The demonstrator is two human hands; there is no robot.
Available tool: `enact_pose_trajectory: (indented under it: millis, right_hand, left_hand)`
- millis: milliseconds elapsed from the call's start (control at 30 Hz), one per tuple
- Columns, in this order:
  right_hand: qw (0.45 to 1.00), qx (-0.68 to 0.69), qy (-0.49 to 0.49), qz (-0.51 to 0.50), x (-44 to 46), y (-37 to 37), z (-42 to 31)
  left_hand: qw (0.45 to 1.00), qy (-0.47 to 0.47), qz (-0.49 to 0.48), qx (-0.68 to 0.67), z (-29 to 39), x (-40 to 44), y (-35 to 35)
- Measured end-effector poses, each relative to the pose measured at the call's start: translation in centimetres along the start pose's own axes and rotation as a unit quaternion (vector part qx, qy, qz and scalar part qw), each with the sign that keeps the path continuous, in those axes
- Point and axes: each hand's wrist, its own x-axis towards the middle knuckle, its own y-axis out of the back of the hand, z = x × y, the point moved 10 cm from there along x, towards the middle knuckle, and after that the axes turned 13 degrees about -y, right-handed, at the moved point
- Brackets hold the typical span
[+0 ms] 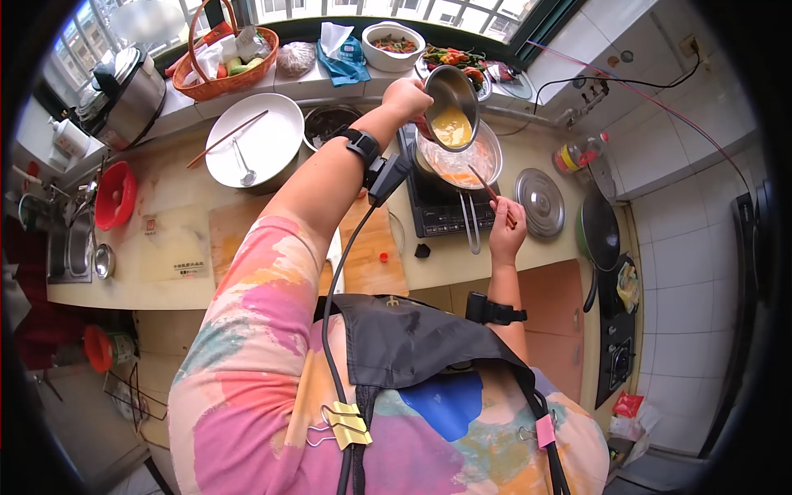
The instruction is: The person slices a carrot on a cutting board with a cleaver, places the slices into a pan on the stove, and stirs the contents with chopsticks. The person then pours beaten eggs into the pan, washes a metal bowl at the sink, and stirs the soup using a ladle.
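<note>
My left hand (406, 101) grips the rim of a metal bowl (446, 87), tilted over the pan. Yellow beaten egg (452, 128) lies toward the bowl's lower side. Beneath it, a saucepan (498, 161) with a long metal handle sits on the black induction cooker (437, 216); pale liquid with orange shreds shows inside. My right hand (506, 235) is closed around wooden chopsticks (485, 183), whose tips reach the pan's near edge. Whether egg is falling from the bowl I cannot make out.
Right of the cooker lie a metal lid (539, 204) and a dark wok (599, 229). A knife (334, 252) rests on the cutting board (371, 252). Further left are a big white bowl (276, 124) and a red basin (115, 195). A wicker basket (227, 81) stands by the window.
</note>
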Motion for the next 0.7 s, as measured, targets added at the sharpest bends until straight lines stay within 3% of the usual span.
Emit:
enact_pose_trajectory:
  millis: [367,700]
  right_hand:
    - [0.999,0.025,-0.022,-0.006,0.6,-0.7,1.5]
    - [0.999,0.039,-0.034,-0.006,1.0,-0.8,2.2]
  left_hand:
    - [0.993,-0.04,0.001,0.11,0.6,3.4,1.9]
    - [0.997,-0.026,0.014,0.066,0.6,6.4,-0.1]
